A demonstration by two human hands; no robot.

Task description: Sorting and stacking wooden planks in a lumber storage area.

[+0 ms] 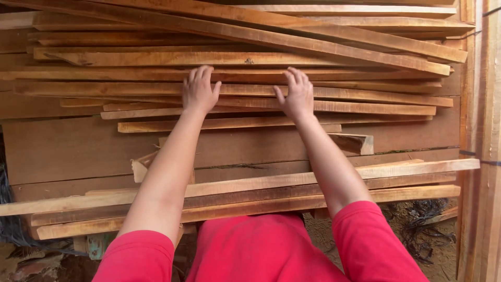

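Note:
Both my arms reach forward over a stack of long thin wooden slats (365, 107). My left hand (199, 90) lies palm down on the slats in the middle of the pile, fingers together and stretched forward. My right hand (296, 94) rests flat beside it, a hand's width to the right, fingers slightly spread on the same layer of slats. Neither hand wraps around a piece. Red sleeves (376, 240) cover my upper arms at the bottom of the view.
Wide flat boards (68, 149) lie under the slats. More long slats (407, 175) lie across the near edge, above the dirt ground (433, 256). Upright timber posts (482, 130) stand at the right. A short offcut block (355, 142) sits mid-pile.

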